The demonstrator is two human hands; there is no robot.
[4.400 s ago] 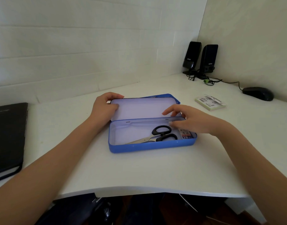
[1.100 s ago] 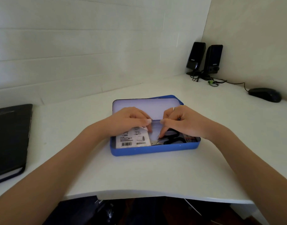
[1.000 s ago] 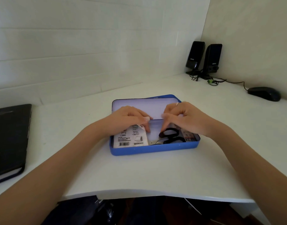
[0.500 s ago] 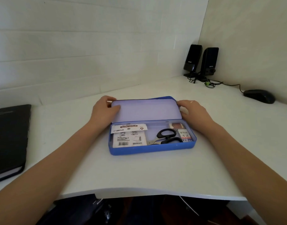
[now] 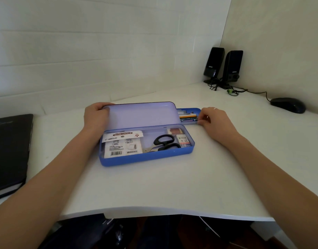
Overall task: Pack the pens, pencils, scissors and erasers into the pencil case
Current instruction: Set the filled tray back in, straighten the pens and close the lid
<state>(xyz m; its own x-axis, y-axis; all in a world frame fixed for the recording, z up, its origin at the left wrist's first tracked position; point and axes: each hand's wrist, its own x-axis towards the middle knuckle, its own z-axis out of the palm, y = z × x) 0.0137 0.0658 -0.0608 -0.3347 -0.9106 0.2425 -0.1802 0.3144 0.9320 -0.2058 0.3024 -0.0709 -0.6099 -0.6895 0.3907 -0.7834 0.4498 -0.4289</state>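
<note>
Head view shows your right hand (image 5: 214,120) pinching the right end of the blue inner tray (image 5: 189,115) at 1 o'clock, behind the raised lid (image 5: 142,115). Pens and pencils (image 5: 187,116) lie in it, long axis left to right. Your left hand (image 5: 96,116) grips the lid's left edge at 11 o'clock. The pencil case (image 5: 145,156) sits nearer you, holding the scissors (image 5: 162,143), handles pointing right.

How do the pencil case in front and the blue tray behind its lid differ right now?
The pencil case sits nearer, lid up, held at the lid's left end by the left hand; the blue tray lies behind the lid, mostly hidden, gripped at its end by the right hand. The case holds scissors and a sticky note pack; the tray holds pens and pencils. Both are blue.
</note>
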